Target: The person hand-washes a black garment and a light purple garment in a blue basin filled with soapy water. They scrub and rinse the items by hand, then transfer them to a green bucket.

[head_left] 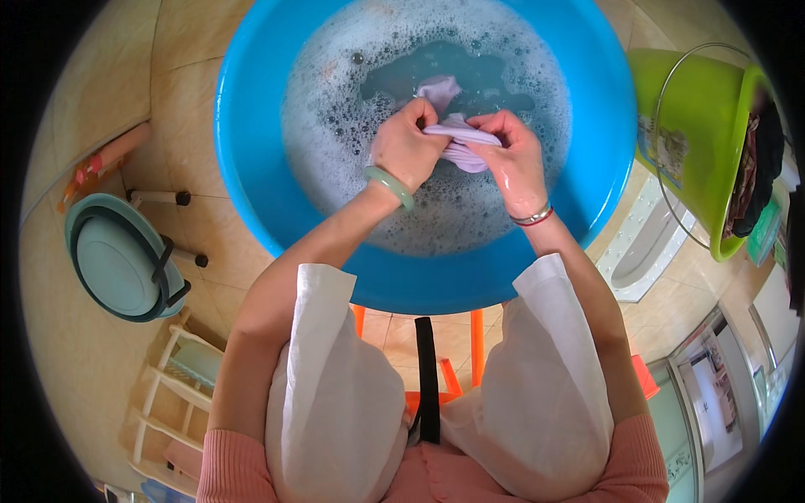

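Observation:
Over a large blue basin (pixel 251 168) of foamy water (pixel 323 159), both of my hands grip a pale lilac sock (pixel 470 153) with a ribbed cuff. My left hand (pixel 408 148), with a green bangle at its wrist, pinches the left end of the cuff between thumb and fingers. On the other side, my right hand (pixel 513 159) pinches the cuff's right end; a silver bracelet and a red cord circle that wrist. Another part of the lilac fabric shows at the water surface just beyond my left fingers. What lies under the water is hidden.
To the right, a green bucket (pixel 688 142) with a wire handle holds dark clothes (pixel 759 168). A white squat toilet (pixel 646 239) lies below it. Grey-green basins (pixel 122 260) stand at the left, near a white shelf rack (pixel 172 402). Orange stool legs (pixel 476 344) show beneath the blue basin.

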Demonstrator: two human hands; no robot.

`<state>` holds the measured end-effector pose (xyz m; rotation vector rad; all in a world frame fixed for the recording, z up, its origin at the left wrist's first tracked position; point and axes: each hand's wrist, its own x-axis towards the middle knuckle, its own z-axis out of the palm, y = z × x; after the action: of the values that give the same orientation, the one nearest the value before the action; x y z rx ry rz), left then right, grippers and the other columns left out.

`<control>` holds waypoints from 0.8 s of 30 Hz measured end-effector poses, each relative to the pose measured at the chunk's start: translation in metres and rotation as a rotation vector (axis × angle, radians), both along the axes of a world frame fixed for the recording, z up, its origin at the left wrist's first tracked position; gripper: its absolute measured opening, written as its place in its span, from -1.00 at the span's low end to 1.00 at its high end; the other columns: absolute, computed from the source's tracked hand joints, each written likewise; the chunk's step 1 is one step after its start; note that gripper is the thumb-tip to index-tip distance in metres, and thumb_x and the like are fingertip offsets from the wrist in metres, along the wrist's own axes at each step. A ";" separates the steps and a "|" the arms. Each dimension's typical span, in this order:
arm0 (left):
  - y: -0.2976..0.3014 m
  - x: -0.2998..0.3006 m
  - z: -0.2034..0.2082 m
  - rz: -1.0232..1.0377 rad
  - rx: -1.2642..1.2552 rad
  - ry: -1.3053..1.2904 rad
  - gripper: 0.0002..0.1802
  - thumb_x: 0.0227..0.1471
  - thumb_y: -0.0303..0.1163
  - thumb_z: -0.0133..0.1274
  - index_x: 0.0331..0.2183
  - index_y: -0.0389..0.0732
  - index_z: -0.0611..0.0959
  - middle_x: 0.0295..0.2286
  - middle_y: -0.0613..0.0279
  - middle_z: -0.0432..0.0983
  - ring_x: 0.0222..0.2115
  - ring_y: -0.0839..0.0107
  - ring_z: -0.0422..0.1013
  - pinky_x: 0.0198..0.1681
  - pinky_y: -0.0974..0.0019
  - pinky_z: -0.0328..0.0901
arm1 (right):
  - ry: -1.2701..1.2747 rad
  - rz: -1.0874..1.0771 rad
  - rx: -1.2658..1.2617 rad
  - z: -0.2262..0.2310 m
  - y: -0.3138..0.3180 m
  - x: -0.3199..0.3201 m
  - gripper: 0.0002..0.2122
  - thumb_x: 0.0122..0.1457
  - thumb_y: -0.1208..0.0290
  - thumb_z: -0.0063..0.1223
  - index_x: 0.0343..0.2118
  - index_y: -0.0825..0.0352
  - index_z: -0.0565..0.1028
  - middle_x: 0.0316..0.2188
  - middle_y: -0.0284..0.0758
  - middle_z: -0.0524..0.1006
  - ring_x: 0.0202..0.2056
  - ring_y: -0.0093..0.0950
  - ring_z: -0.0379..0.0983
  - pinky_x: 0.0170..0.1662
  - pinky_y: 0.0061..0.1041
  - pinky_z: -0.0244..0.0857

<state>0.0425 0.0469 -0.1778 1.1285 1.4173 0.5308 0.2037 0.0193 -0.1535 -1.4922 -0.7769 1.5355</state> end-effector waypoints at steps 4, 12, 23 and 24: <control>0.006 0.003 0.022 -0.227 0.295 0.378 -0.91 -0.11 -0.57 0.08 -0.43 -0.28 0.55 -0.54 0.32 0.51 -0.52 0.56 0.40 -0.49 0.41 0.26 | 0.175 -0.037 -0.054 0.004 -0.007 0.007 -0.88 -0.01 0.69 0.11 -0.42 0.40 0.41 -0.27 -0.26 0.50 -0.27 -0.58 0.41 -0.20 -0.61 0.34; 0.002 -0.002 0.022 0.182 -0.131 -0.257 -0.83 -0.12 -0.50 0.17 -0.36 -0.26 0.66 -0.48 0.30 0.54 -0.49 0.57 0.40 -0.42 0.49 0.29 | -0.909 0.244 0.040 -0.010 0.000 -0.001 -0.78 -0.03 0.41 0.14 -0.30 0.24 0.40 -0.55 -0.22 0.54 -0.50 -0.20 0.52 -0.42 -0.27 0.37; 0.003 -0.006 -0.001 -0.010 0.018 -0.032 -0.87 -0.08 -0.39 0.14 -0.43 -0.20 0.55 -0.54 0.23 0.53 -0.55 0.48 0.42 -0.47 0.39 0.29 | -0.109 0.031 -0.007 -0.017 -0.005 0.005 -0.85 0.09 0.47 0.11 -0.29 0.39 0.52 -0.42 -0.39 0.55 -0.36 -0.67 0.42 -0.29 -0.67 0.29; 0.006 -0.005 0.002 -0.049 0.030 0.062 -0.86 -0.06 -0.42 0.11 -0.39 -0.23 0.55 -0.53 0.27 0.53 -0.54 0.52 0.41 -0.46 0.40 0.29 | 0.001 0.054 -0.057 -0.010 -0.005 0.006 -0.85 0.11 0.45 0.11 -0.28 0.39 0.52 -0.41 -0.40 0.54 -0.34 -0.67 0.41 -0.25 -0.67 0.27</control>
<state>0.0372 0.0525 -0.1757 1.2092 1.4358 0.4873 0.2097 0.0144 -0.1638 -1.5223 -0.7843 1.6108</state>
